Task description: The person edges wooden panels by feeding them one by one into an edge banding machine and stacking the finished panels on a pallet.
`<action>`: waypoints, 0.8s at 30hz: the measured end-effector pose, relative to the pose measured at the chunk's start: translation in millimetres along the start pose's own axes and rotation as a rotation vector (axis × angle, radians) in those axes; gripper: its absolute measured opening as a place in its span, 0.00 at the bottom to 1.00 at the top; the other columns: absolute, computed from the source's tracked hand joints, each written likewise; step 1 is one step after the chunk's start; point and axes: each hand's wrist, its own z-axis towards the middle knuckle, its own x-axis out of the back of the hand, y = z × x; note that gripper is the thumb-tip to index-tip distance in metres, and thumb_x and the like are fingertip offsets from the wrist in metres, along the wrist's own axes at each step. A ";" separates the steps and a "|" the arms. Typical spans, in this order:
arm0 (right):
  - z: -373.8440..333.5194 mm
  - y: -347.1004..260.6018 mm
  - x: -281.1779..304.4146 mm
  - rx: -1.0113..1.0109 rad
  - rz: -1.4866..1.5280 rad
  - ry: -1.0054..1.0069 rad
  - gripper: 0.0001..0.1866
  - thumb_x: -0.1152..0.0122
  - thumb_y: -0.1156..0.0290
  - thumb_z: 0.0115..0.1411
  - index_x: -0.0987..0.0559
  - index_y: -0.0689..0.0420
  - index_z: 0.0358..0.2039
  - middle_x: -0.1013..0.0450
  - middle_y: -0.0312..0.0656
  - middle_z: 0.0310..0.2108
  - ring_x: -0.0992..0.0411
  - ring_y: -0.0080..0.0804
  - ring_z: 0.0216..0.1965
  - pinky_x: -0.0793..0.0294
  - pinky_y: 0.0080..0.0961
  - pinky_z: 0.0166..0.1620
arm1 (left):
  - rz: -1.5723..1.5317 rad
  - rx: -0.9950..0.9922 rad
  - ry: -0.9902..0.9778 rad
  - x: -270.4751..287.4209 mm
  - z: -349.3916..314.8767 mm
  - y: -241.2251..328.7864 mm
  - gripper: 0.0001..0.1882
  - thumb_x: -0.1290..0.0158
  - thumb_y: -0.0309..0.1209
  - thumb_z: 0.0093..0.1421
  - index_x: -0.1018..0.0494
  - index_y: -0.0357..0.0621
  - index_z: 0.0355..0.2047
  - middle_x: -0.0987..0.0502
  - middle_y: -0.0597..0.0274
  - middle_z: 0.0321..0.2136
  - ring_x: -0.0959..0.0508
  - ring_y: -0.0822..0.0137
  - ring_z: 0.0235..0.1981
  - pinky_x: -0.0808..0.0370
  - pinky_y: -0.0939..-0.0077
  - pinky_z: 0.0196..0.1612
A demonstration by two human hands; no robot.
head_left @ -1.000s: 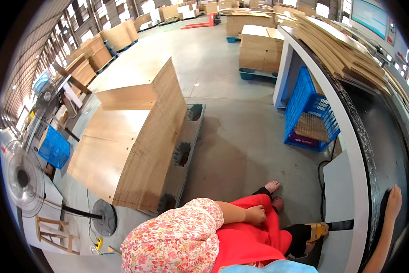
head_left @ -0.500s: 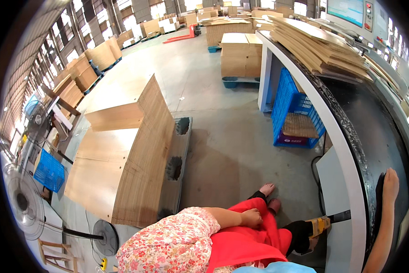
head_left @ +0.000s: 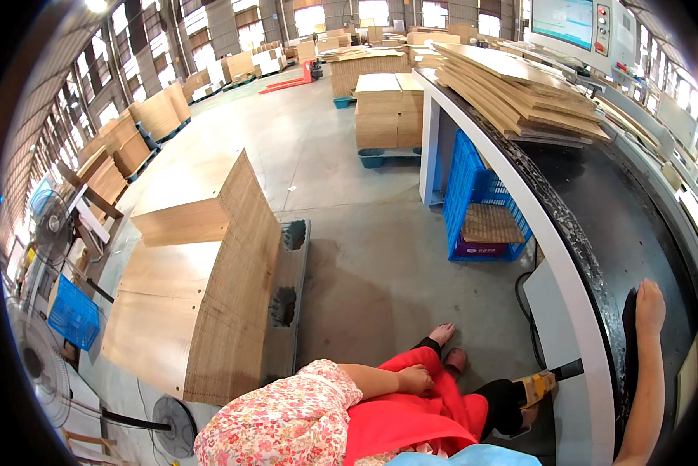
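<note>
My left hand [head_left: 416, 379] lies on the red apron [head_left: 395, 419] over my lap, its fingers curled and no object showing in it. On the right, my right hand [head_left: 650, 307] rests as a loose fist on the black tabletop [head_left: 597, 203] of a machine, near its front edge. A dark patch, perhaps shadow, lies along the wrist; nothing shows in the fist. Farther along that tabletop sits an uneven stack of wooden boards [head_left: 520, 89], out of reach of both hands.
Stacked boards [head_left: 166, 272] stand on a grey pallet [head_left: 291, 272] to my left. Below the tabletop is a blue plastic crate [head_left: 461, 194]. Standing fans [head_left: 34, 361] are at far left. A screen [head_left: 564, 23] with control buttons rises beyond the boards. Another board stack [head_left: 388, 116] stands ahead.
The whole scene has shifted slightly left and mostly downward in view. Both hands keep their places on the lap and the tabletop.
</note>
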 end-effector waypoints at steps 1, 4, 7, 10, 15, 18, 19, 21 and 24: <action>-0.5 -1.8 0.7 -0.027 0.006 0.001 0.12 0.54 0.67 0.64 0.26 0.63 0.34 0.29 0.51 0.36 0.30 0.54 0.39 0.30 0.43 0.40 | 0.001 -0.002 -0.002 -1.3 -0.2 -0.9 0.14 0.47 0.44 0.52 0.21 0.48 0.29 0.20 0.58 0.30 0.21 0.57 0.39 0.30 0.60 0.49; -1.0 -2.2 0.4 -0.058 0.007 0.013 0.12 0.54 0.67 0.64 0.26 0.62 0.35 0.28 0.50 0.37 0.30 0.53 0.40 0.29 0.42 0.41 | 0.012 -0.017 0.004 1.2 0.4 -0.7 0.14 0.47 0.43 0.52 0.21 0.48 0.29 0.20 0.58 0.30 0.21 0.57 0.39 0.30 0.60 0.49; 0.2 -9.8 7.0 -0.074 0.005 -0.012 0.12 0.53 0.67 0.64 0.25 0.62 0.36 0.28 0.50 0.38 0.30 0.53 0.41 0.29 0.42 0.42 | -0.019 0.005 0.006 4.8 -2.1 1.7 0.14 0.46 0.43 0.51 0.21 0.48 0.29 0.20 0.58 0.30 0.21 0.57 0.39 0.30 0.60 0.49; 0.3 -10.7 9.4 -0.085 -0.004 -0.042 0.12 0.53 0.67 0.64 0.25 0.62 0.36 0.28 0.50 0.38 0.30 0.53 0.41 0.29 0.42 0.42 | -0.009 -0.004 0.006 6.2 -2.0 2.1 0.14 0.46 0.43 0.51 0.22 0.48 0.29 0.20 0.58 0.30 0.21 0.58 0.39 0.30 0.60 0.49; -1.7 -12.8 9.3 -0.053 0.007 -0.002 0.12 0.54 0.67 0.64 0.26 0.62 0.35 0.28 0.50 0.37 0.30 0.53 0.40 0.30 0.43 0.41 | 0.003 -0.008 0.010 3.2 -2.5 0.6 0.13 0.46 0.44 0.52 0.21 0.49 0.29 0.20 0.59 0.30 0.21 0.59 0.39 0.31 0.60 0.49; -0.9 -14.4 12.7 -0.043 -0.005 -0.009 0.12 0.54 0.67 0.65 0.27 0.62 0.34 0.29 0.50 0.36 0.30 0.53 0.39 0.30 0.44 0.40 | -0.015 -0.015 0.024 1.5 -3.3 -0.2 0.14 0.46 0.45 0.52 0.21 0.50 0.29 0.20 0.59 0.30 0.21 0.59 0.39 0.31 0.60 0.49; -1.0 -13.7 11.4 -0.033 -0.005 0.001 0.12 0.54 0.67 0.65 0.27 0.62 0.34 0.29 0.50 0.36 0.30 0.53 0.39 0.30 0.44 0.40 | -0.016 -0.016 0.021 1.3 -2.8 -0.4 0.14 0.46 0.45 0.52 0.21 0.50 0.29 0.20 0.59 0.30 0.21 0.59 0.39 0.31 0.60 0.49; -1.5 -12.9 9.4 -0.023 -0.007 0.009 0.12 0.54 0.67 0.65 0.27 0.62 0.34 0.29 0.50 0.36 0.30 0.53 0.39 0.30 0.44 0.40 | -0.009 -0.005 -0.020 2.6 -2.1 -0.2 0.14 0.45 0.45 0.52 0.21 0.50 0.30 0.20 0.60 0.30 0.21 0.59 0.39 0.31 0.60 0.50; -2.0 -12.4 9.4 -0.005 -0.013 0.041 0.12 0.55 0.66 0.65 0.27 0.62 0.34 0.29 0.50 0.36 0.30 0.53 0.39 0.30 0.44 0.40 | -0.034 0.008 -0.012 7.0 -3.2 2.5 0.14 0.45 0.45 0.52 0.21 0.50 0.31 0.20 0.60 0.32 0.22 0.59 0.41 0.32 0.61 0.51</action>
